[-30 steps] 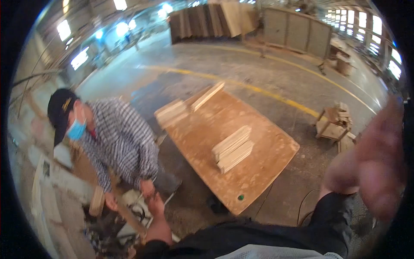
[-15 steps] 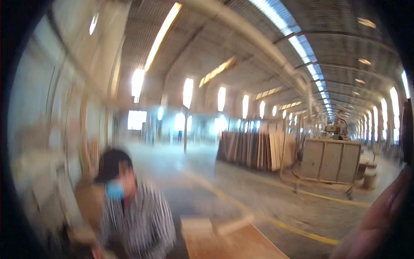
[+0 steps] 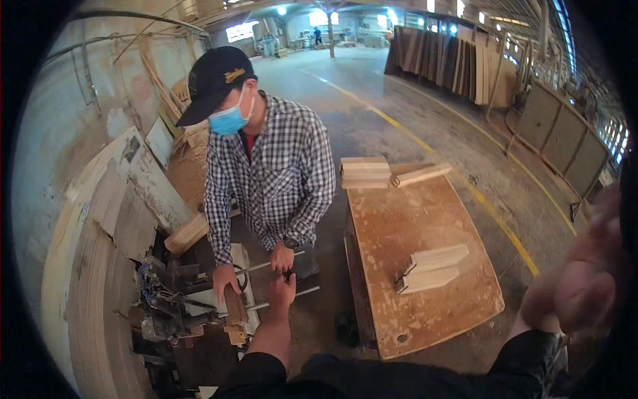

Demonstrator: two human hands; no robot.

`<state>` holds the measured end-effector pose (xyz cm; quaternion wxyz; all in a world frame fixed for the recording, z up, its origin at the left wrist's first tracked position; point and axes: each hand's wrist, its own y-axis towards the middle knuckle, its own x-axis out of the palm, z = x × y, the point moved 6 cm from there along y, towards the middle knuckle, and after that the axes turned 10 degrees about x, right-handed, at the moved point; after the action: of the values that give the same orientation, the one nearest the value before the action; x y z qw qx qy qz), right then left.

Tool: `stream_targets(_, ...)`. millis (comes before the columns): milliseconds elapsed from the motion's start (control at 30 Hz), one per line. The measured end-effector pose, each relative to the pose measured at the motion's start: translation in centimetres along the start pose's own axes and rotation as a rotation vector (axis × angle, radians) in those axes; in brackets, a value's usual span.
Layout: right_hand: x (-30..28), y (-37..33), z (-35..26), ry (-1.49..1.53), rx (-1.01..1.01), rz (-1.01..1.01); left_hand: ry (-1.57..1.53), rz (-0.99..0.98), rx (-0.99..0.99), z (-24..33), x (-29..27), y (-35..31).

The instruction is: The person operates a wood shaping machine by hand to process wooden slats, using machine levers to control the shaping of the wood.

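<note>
My left hand (image 3: pixel 282 291) reaches forward from the lower edge to a machine with metal rods (image 3: pixel 284 301). Its fingers close at a small dark part beside a co-worker's hand (image 3: pixel 282 257); what they hold is mostly hidden. The co-worker's other hand (image 3: pixel 226 282) rests on a brown wooden piece (image 3: pixel 234 306) at the machine. My right hand (image 3: pixel 588 289) is raised close at the right edge, blurred and partly in shadow, and its fingers cannot be made out.
A worn wooden table (image 3: pixel 425 219) stands right of the machine, bearing joined wood pieces (image 3: pixel 435 266) and a stack of wooden blocks (image 3: pixel 365 171). A co-worker (image 3: pixel 272 153) in a checked shirt stands ahead. Boards (image 3: pixel 86 286) lean at the left; upright panels (image 3: pixel 452 66) stand farther back.
The view has tilted down from the hall to the machine and table. My left hand has come into sight beside the co-worker's hands; my right hand stays raised at the right edge.
</note>
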<state>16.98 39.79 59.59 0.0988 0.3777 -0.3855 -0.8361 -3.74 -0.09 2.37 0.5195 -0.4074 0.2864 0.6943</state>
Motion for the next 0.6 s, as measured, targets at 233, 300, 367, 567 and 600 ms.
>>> stream_targets(233,21.7,-10.6,-0.6,0.783,0.871,0.223,0.138,-0.023,-0.013,-1.2,-0.9,-1.3)
stream_targets(300,31.2,-14.4,-4.5,0.963,1.112,-0.089,0.124,0.002,0.043,-1.2,-1.5,-1.0)
stream_targets(367,38.1,-15.3,-9.2,0.922,1.079,-0.368,0.112,0.048,0.05,-2.3,-1.2,-1.2)
stream_targets(567,51.4,-19.3,-19.5,0.602,0.657,-0.743,0.023,0.049,0.122,-1.4,-1.2,-1.3)
stream_targets(600,53.1,-19.7,-20.6,0.61,0.643,-0.758,0.024,0.046,0.163,-1.5,-1.0,-1.6)
